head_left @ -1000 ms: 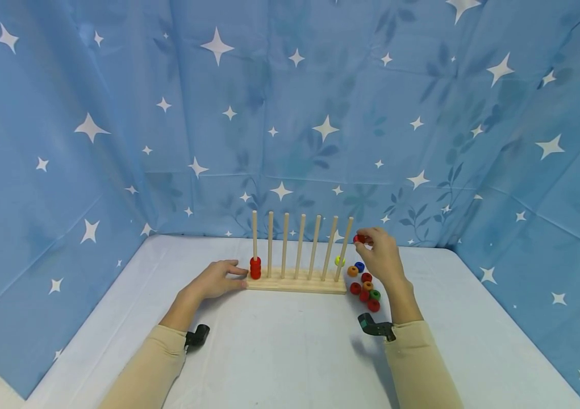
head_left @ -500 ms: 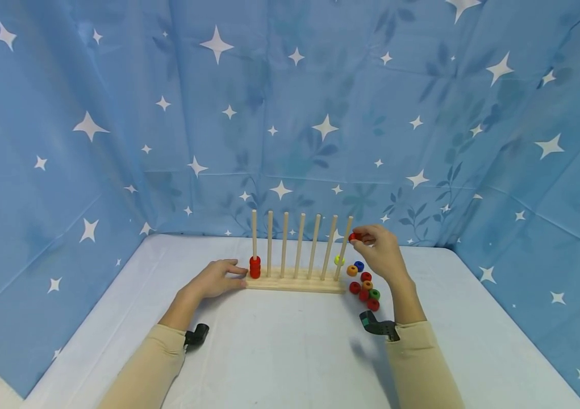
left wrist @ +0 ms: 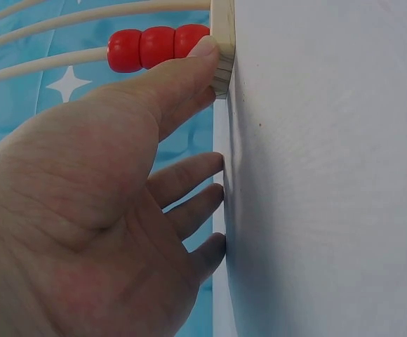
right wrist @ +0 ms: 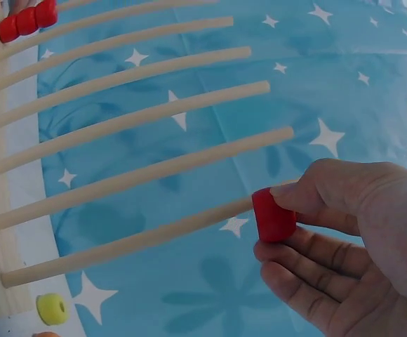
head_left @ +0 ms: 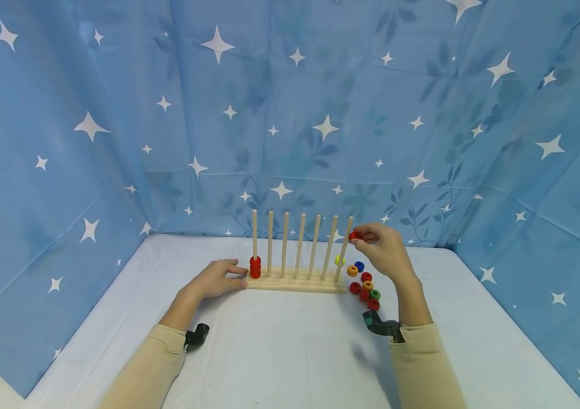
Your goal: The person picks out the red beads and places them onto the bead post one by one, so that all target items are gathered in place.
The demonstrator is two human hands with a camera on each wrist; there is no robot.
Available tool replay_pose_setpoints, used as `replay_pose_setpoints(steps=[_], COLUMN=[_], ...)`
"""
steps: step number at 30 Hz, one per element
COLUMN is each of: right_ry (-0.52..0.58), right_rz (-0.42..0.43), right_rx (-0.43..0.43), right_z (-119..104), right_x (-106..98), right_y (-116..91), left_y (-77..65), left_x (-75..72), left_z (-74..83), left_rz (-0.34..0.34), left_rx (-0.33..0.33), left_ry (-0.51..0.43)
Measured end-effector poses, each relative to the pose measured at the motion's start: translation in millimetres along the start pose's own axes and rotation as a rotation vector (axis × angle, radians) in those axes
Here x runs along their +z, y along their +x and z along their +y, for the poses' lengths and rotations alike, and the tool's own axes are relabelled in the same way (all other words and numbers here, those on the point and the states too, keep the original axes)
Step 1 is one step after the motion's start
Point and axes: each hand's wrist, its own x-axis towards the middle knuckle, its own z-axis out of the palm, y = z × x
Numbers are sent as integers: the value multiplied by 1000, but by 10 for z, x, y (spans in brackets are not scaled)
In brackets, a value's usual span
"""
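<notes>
A wooden peg stand [head_left: 295, 287] with a row of upright pegs stands on the table. Several red beads [left wrist: 157, 46] are stacked on its leftmost peg. At the stand's left end, my left hand [head_left: 215, 279] pinches the base with thumb and index finger; the other fingers are spread, their tips by the tabletop. My right hand [head_left: 384, 250] holds a red bead [right wrist: 274, 216] between thumb and fingers, beside the upper part of the rightmost peg [right wrist: 140, 242]. In the right wrist view that peg passes behind the bead, and its tip is partly covered.
Loose red, orange, green and blue beads lie in a cluster right of the stand, among them a green bead [head_left: 374, 295] and a blue bead [head_left: 359, 266]. A yellow bead [right wrist: 52, 309] lies behind the rightmost peg. A blue star-patterned curtain [head_left: 290, 113] hangs behind the table [head_left: 279, 352].
My right hand has shifted slightly left with the red bead, bringing it close to the rightmost peg. The left hand and the stand stay in place.
</notes>
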Motion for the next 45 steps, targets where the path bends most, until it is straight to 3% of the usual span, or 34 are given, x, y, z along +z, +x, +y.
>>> replay_pose_setpoints(steps=[10, 21, 27, 45], right_ry=[70, 85, 70, 140], right_rz=[53, 40, 91, 162], right_rx=[-128, -179, -241, -430], right_z=[-191, -300, -353, -559], right_x=[17, 128, 177, 505], right_y=[-19, -13, -6, 23], left_y=[7, 17, 5, 5], left_x=[-3, 10, 2, 2], left_z=[-10, -32, -15, -3], left_rz=[0, 7, 5, 1], left_rx=[11, 26, 24, 27], left_ry=[7, 18, 16, 14])
